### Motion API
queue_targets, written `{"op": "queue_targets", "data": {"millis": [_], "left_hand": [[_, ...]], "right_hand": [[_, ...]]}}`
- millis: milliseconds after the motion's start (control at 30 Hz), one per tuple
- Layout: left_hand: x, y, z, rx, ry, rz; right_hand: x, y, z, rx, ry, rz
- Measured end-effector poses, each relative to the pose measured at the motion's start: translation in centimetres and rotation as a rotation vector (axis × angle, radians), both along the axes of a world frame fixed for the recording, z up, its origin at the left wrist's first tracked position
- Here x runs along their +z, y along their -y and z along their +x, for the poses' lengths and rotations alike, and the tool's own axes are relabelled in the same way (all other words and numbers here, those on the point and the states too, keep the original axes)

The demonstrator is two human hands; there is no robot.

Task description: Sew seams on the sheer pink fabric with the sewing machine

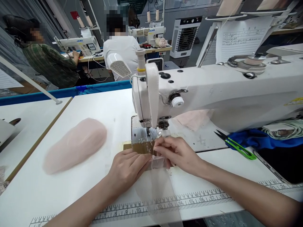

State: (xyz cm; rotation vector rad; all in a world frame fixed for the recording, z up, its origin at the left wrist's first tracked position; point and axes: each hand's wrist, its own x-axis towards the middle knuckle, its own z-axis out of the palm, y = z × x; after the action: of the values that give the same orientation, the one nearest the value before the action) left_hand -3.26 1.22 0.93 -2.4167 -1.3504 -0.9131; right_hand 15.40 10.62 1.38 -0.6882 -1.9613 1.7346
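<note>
A strip of sheer pale fabric (163, 183) hangs from my fingers over the table's front edge. My left hand (129, 165) pinches its upper left edge, the fingertips closed together. On the other side, my right hand (176, 153) has thumb and fingers pressed together at the fabric's top corner; a fine thread seems to run there, too thin to be sure. Both hands are just in front of the needle area of a white sewing machine (148, 134). A folded piece of sheer pink fabric (77, 145) lies to the left on the table.
Green thread snips (241, 148) lie at right beside a blue cloth (253, 138) and a dark phone-like device (281, 164). More pink fabric (193, 119) sits behind the needle. A printed ruler (189, 200) runs along the front edge. Two people work at machines beyond.
</note>
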Motion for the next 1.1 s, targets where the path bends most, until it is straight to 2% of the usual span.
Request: {"op": "queue_targets", "data": {"millis": [67, 133, 167, 200, 267, 300, 333, 367, 433, 567, 633, 833, 1100], "left_hand": [[0.0, -0.1, 0.0, 0.013, 0.002, -0.003], [-0.1, -0.2, -0.2, 0.029, 0.016, -0.009], [-0.1, -0.4, -0.2, 0.036, 0.022, -0.017], [-0.2, -0.5, -0.3, 0.042, 0.030, -0.023], [-0.2, -0.6, -0.4, 0.045, 0.051, -0.017], [-0.3, -0.6, -0.4, 0.046, 0.059, -0.007], [-0.3, -0.6, -0.4, 0.045, 0.065, 0.007], [-0.3, -0.6, -0.4, 0.045, 0.068, 0.019], [-0.3, -0.5, -0.2, 0.043, 0.064, 0.025], [-0.3, -0.5, -0.1, 0.038, 0.063, 0.029], [-0.3, -0.5, 0.0, 0.038, 0.063, 0.044], [-0.1, -0.6, 0.2, 0.040, 0.052, 0.040], [-0.5, -0.4, -0.1, 0.045, 0.054, 0.027]], "right_hand": [[1.0, -0.1, 0.2, -0.041, -0.007, 0.160], [2.4, -0.3, 0.7, 0.024, 0.012, 0.326], [3.1, -0.4, 1.0, 0.126, 0.042, 0.353], [3.8, -0.5, 1.3, 0.314, 0.091, 0.308], [4.9, -0.8, 2.1, 0.722, 0.250, 0.127], [5.2, -0.9, 2.4, 0.875, 0.339, 0.045], [5.3, -0.9, 2.7, 0.957, 0.424, 0.005], [5.4, -1.0, 2.9, 0.967, 0.486, 0.010], [5.2, -0.9, 3.0, 0.807, 0.527, 0.092], [4.4, -0.3, 2.2, 0.228, 0.330, 0.212], [3.8, 0.0, 1.5, 0.043, 0.300, 0.272], [2.3, 0.7, 0.4, -0.009, 0.249, 0.284], [2.1, 0.8, 0.3, -0.005, 0.195, 0.316]]}}
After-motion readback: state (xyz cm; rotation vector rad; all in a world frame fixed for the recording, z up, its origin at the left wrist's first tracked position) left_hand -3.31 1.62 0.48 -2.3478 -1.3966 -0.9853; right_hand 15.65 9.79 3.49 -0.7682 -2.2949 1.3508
